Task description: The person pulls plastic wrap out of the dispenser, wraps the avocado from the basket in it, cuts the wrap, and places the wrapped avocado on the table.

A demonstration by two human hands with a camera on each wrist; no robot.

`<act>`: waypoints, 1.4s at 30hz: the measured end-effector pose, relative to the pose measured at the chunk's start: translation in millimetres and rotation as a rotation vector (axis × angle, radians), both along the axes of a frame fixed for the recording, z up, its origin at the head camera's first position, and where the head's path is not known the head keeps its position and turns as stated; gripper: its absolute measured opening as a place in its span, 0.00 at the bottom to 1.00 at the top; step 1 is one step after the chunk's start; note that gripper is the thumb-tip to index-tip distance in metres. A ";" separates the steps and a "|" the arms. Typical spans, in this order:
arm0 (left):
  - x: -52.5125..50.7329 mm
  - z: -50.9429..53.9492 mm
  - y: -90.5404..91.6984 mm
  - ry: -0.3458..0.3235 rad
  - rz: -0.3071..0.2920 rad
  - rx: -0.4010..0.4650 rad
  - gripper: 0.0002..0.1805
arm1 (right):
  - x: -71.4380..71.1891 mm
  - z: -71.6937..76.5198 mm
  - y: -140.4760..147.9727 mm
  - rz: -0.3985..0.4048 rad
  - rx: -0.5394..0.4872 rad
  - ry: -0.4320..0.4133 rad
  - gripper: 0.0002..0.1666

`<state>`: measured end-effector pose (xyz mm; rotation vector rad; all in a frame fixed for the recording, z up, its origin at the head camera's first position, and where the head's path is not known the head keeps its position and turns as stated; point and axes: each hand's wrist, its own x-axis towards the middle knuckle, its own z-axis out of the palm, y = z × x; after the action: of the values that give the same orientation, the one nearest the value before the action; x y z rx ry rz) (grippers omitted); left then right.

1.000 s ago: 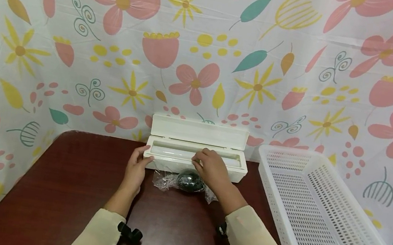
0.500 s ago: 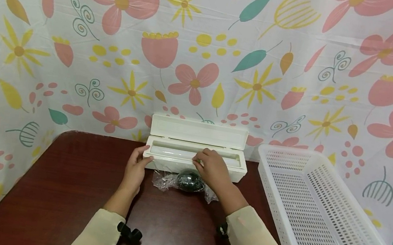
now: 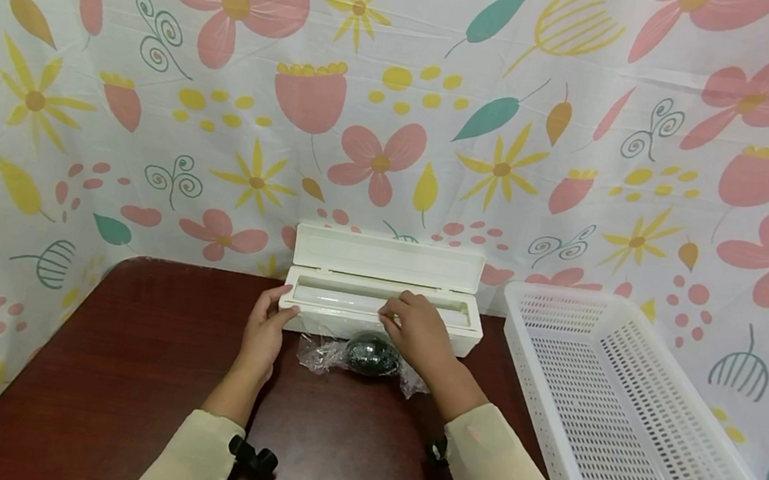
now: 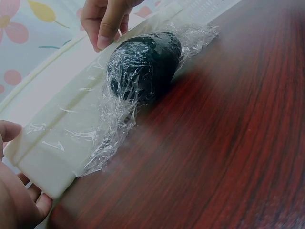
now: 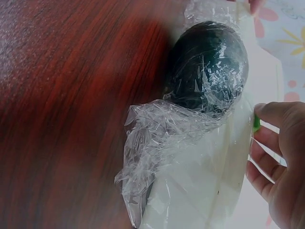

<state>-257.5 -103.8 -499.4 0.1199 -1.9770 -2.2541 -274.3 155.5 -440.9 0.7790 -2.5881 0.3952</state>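
Observation:
A white cling film dispenser (image 3: pixel 379 329) lies across the table with its lid raised. My left hand (image 3: pixel 264 330) grips its left end, thumb and fingers on different faces of the corner. Between thumb and forefinger my right hand (image 3: pixel 419 333) pinches a small green slider (image 5: pixel 257 123) on the dispenser's front top edge, mostly hidden by the fingers. A dark green, glossy oval thing (image 3: pixel 371 355), its kind unclear, sits against the dispenser's front. Crumpled cling film (image 4: pixel 116 138) wraps it, bunches out on both sides and runs up to the dispenser. Inside the dispenser shows a pale roll (image 3: pixel 339 299).
To the right stands a white perforated plastic basket (image 3: pixel 626 413). A flower-printed curtain (image 3: pixel 388 109) hangs right behind the dispenser and lid. The dark red-brown table (image 3: pixel 116 366) has a rounded corner at the back left.
My right hand has shifted very slightly right along the dispenser's edge. The left hand and the wrapped oval thing stay in place; the whole view drifts a little.

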 end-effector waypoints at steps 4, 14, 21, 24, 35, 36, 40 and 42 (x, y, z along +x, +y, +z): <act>2.2 1.9 -0.1 -0.009 -0.008 -0.010 0.24 | -0.6 -0.8 1.1 0.008 -0.010 0.003 0.03; 2.4 1.7 0.0 -0.011 -0.005 -0.009 0.24 | -0.2 -2.7 3.5 -0.013 -0.035 -0.030 0.04; 1.2 0.1 -0.1 -0.002 -0.001 -0.003 0.24 | 0.7 -2.5 4.4 -0.016 -0.045 -0.020 0.03; 1.4 0.6 0.3 0.002 0.005 0.001 0.24 | 1.6 -1.8 4.8 -0.015 -0.051 -0.023 0.03; 0.9 0.3 0.5 0.006 0.003 0.002 0.24 | 1.6 -1.1 9.0 -0.028 -0.071 -0.050 0.04; 0.7 0.1 0.4 0.005 0.004 0.001 0.24 | 1.3 -1.5 9.5 -0.030 -0.072 -0.051 0.04; 0.0 0.2 0.3 0.001 0.010 -0.002 0.24 | 1.4 -2.1 10.7 -0.036 -0.079 -0.052 0.04; 0.0 0.5 0.3 0.001 0.014 -0.002 0.24 | 1.9 -2.1 11.2 -0.038 -0.080 -0.054 0.04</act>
<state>-257.6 -103.5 -498.9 0.1318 -1.9720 -2.2430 -272.4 166.8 -443.0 0.6995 -2.6145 0.5115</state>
